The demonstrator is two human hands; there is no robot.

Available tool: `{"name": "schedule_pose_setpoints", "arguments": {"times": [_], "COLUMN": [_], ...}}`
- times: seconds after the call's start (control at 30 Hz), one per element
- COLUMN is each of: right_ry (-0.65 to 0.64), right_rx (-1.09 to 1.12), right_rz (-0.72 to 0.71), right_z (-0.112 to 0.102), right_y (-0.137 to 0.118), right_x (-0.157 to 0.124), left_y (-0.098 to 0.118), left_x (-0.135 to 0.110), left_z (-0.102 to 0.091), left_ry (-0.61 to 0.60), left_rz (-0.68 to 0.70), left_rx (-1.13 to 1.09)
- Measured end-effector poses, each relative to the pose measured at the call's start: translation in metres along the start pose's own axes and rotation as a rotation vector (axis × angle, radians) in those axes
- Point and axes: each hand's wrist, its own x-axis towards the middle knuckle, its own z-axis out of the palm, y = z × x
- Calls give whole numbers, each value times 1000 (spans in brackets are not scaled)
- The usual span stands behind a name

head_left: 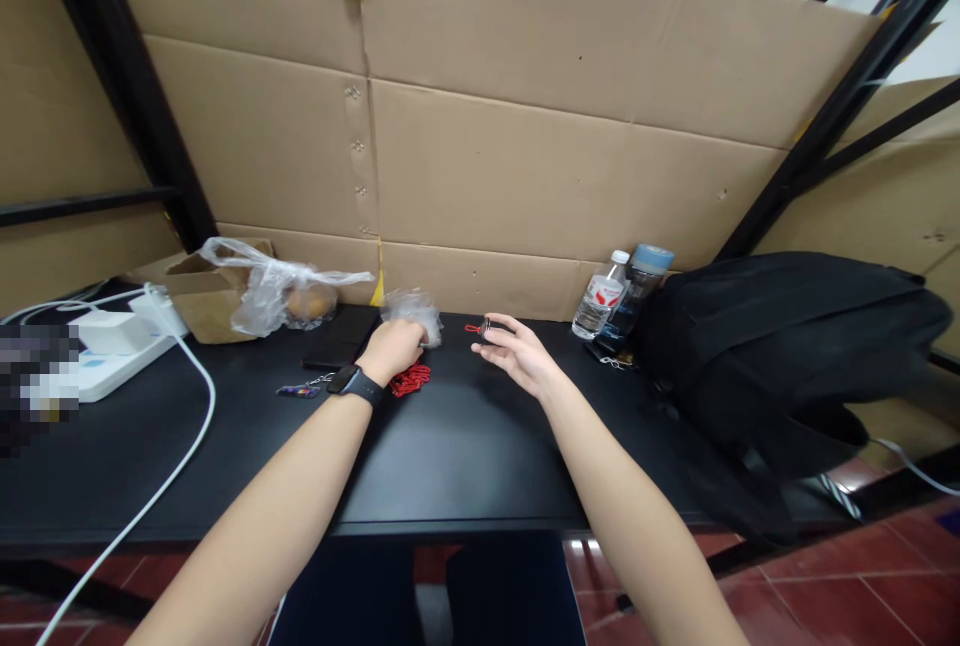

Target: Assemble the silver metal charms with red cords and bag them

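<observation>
My left hand (395, 346), with a black watch on the wrist, reaches forward and its fingers close on a small clear plastic bag (412, 310) at the back of the black table (450, 446). A heap of small red pieces (409, 381) lies just beside that hand. My right hand (514, 351) hovers palm-up to the right, its fingertips pinching a small black and red part (481, 328). A small keychain-like item (300, 389) lies left of the watch.
A paper bag (206, 301) and a clear bag with food (289, 296) stand at the back left, with a white power strip (112, 346) and cable (187, 426). Two bottles (615, 296) and a black backpack (780, 356) fill the right. A cardboard wall (525, 156) backs the table.
</observation>
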Motion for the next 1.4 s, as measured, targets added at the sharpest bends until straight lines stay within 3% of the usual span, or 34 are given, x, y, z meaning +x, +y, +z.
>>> {"name": "schedule_pose_setpoints", "arguments": {"times": [0.1,0.2,0.3,0.37,0.5,0.6,0.8,1.03,1.23,1.4], "right_ry": [32,130,206,178,23,-49,-146,-166,-128,-124], "right_rx": [-139,-488,-901,-1060,-1225,-1344,-1519,-1654,-1646,-1618], "right_rz": [-37,-209,-445,-510,-434,-308,-161,-35,-84,-112], "right_z": [-3,-9,-17,-23,-33,-37,-25,-13,-12,-11], "right_y": [-5,-10,-15,-21,-31,-34,-31,-27,-21,-13], "right_x": [0,1,1,-1,-8,-12,-19,-23,-18,-13], "left_y": [7,17,35,50,69,73,72,69,69,68], "left_x": [-1,-2,-3,-4,-9,-14,-17,-18,-18,-18], "left_z": [-5,-13,-15,-9,10,17,11,12,11,6], "left_ry": [82,223,284,224,-1,-107,-160,-233,-239,-322], "left_rz": [-14,-16,120,237,411,466,443,459,407,382], "left_rx": [131,128,36,-12,-49,-35,-27,-132,-116,-124]}}
